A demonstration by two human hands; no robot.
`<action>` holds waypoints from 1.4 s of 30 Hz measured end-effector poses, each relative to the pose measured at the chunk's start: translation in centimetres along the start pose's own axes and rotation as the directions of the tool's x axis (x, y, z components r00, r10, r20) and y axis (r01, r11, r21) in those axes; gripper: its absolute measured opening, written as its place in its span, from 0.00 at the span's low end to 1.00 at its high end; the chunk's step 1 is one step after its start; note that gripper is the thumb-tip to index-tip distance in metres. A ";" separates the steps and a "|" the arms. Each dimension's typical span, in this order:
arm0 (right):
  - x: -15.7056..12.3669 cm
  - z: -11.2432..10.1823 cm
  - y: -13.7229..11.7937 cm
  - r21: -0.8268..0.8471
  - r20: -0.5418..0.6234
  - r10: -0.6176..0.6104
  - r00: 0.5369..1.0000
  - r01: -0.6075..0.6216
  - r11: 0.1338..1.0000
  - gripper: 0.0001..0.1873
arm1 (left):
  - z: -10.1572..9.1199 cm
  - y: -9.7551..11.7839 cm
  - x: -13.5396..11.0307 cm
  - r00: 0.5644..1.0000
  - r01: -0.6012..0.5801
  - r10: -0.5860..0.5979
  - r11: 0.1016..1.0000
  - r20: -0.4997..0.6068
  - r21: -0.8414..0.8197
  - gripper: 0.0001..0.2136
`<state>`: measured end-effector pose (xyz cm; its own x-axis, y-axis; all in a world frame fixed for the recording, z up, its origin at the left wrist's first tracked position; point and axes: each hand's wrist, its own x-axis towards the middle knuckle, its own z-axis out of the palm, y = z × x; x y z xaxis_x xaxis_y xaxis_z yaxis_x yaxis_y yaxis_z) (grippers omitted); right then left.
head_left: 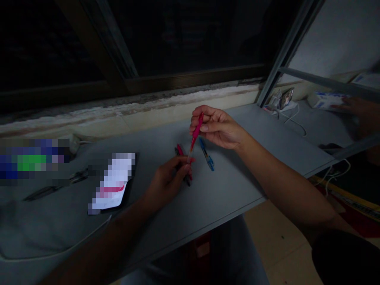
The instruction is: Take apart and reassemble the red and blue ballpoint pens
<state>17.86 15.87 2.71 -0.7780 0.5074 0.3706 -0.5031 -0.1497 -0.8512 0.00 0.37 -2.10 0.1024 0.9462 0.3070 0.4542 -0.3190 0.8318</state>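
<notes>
1. The right hand (218, 126) is raised above the grey tabletop (237, 182), its fingers pressed together around the upper end of a red pen (196, 132).
2. The red pen is held in the air, slanting down and to the left towards the left hand (168, 180).
3. The left hand rests low on the tabletop, and its thumb and forefinger pinch the pen's lower tip. In the dim light it is hard to tell whether they grip the pen itself or a small part on it.
4. A blue pen (207, 155) lies on the tabletop just below the right hand, touched by neither hand.
5. Another red pen (179, 149) and a dark pen (187, 181) lie partly under the left hand's fingers.
6. Further left lie a flat blurred object (114, 182) and a dark tool (56, 186).
7. At far right, another person's hand (356, 107) rests on a white packet (323, 99).
</notes>
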 end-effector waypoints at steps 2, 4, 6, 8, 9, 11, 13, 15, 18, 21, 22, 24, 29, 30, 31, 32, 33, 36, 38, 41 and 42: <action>0.1 -0.1 0.0 -0.029 -0.027 0.017 0.999 -0.018 0.999 0.20 | 0.2 -0.2 0.0 1.000 0.000 0.000 1.000 -0.023 0.008 0.11; 0.2 -0.1 0.0 -0.046 -0.055 0.001 0.998 -0.004 0.999 0.20 | 0.3 -0.4 0.1 0.999 0.010 -0.009 1.000 -0.049 0.018 0.10; 0.4 -0.3 -0.1 -0.056 -0.100 -0.042 0.994 0.036 0.998 0.20 | 0.4 -0.5 0.2 0.997 0.027 -0.025 0.999 -0.067 0.026 0.10; 0.6 -0.5 -0.1 -0.072 -0.165 -0.087 0.982 0.076 0.995 0.20 | 0.4 -0.5 0.2 0.996 0.042 -0.039 0.999 -0.079 0.032 0.11; 0.6 -0.7 -0.1 -0.081 -0.194 -0.102 0.976 0.088 0.993 0.20 | 0.3 -0.5 0.2 0.996 0.046 -0.043 0.998 -0.082 0.034 0.11; 0.7 -0.9 -0.2 -0.092 -0.222 -0.116 0.968 0.097 0.991 0.20 | 0.3 -0.4 0.2 0.995 0.053 -0.050 0.998 -0.082 0.034 0.11; 0.7 -1.1 -0.2 -0.094 -0.212 -0.097 0.972 0.079 0.992 0.19 | 0.2 -0.3 0.2 0.996 0.059 -0.056 0.998 -0.074 0.033 0.11; 0.7 -1.1 -0.2 -0.097 -0.198 -0.072 0.978 0.054 0.994 0.18 | 0.2 -0.2 0.2 0.996 0.063 -0.060 0.997 -0.068 0.046 0.11; 0.7 -1.0 -0.4 -0.108 -0.194 -0.045 0.980 0.025 0.994 0.16 | 0.2 -0.3 0.3 0.997 0.059 -0.056 0.997 -0.057 0.050 0.10; 0.7 -0.9 -0.6 -0.116 -0.193 -0.032 0.981 0.010 0.993 0.16 | 0.3 -0.4 0.3 0.998 0.059 -0.059 0.998 -0.035 0.016 0.10; 0.7 -0.9 -0.5 -0.118 -0.186 -0.028 0.982 0.006 0.993 0.15 | 0.3 -0.5 0.3 0.998 0.062 -0.062 0.998 -0.031 0.009 0.11; 0.6 -1.1 -0.3 -0.119 -0.150 0.001 0.989 -0.019 0.993 0.15 | 0.3 -0.5 0.3 0.997 0.072 -0.072 0.997 -0.032 0.000 0.11; 0.4 -1.2 0.6 -0.131 -0.042 0.137 0.990 -0.141 0.981 0.13 | 0.2 -0.5 0.1 0.993 0.093 -0.089 0.994 -0.071 0.050 0.12; 0.3 -1.1 0.7 -0.136 -0.034 0.141 0.989 -0.144 0.980 0.12 | 0.2 -0.5 0.1 0.993 0.094 -0.089 0.994 -0.080 0.057 0.12; 0.3 -1.0 0.7 -0.143 -0.026 0.141 0.990 -0.143 0.979 0.12 | 0.2 -0.5 0.1 0.992 0.093 -0.087 0.994 -0.090 0.056 0.12; 0.3 -0.9 0.7 -0.151 -0.015 0.142 0.990 -0.143 0.978 0.13 | 0.2 -0.6 0.1 0.991 0.087 -0.082 0.995 -0.102 0.047 0.12; 0.2 -0.7 0.7 -0.159 -0.003 0.146 0.989 -0.145 0.977 0.13 | 0.2 -0.6 0.1 0.991 0.079 -0.074 0.996 -0.115 0.040 0.12; 0.3 -0.1 0.6 -0.213 -0.007 0.147 0.989 -0.145 0.966 0.16 | 0.2 -0.6 0.0 0.989 0.068 -0.061 0.997 -0.138 0.046 0.12; 0.4 0.0 0.6 -0.334 -0.075 0.113 0.991 -0.131 0.933 0.16 | 0.2 -0.5 0.0 0.989 0.079 -0.069 0.994 -0.131 0.070 0.12; 0.4 -0.2 0.6 -0.577 -0.177 0.075 0.981 -0.165 0.800 0.22 | 0.1 -0.4 0.1 0.987 0.089 -0.074 0.991 -0.143 0.101 0.12; 0.4 -0.3 0.5 -0.615 -0.191 0.087 0.978 -0.189 0.765 0.23 | 0.1 -0.4 0.2 0.985 0.090 -0.072 0.990 -0.157 0.111 0.12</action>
<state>17.41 16.30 2.32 -0.7328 0.6450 0.2169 -0.0066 0.3120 -0.9501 -0.09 0.66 -2.39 -0.0704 0.9465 0.3148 0.5569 -0.2245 0.7997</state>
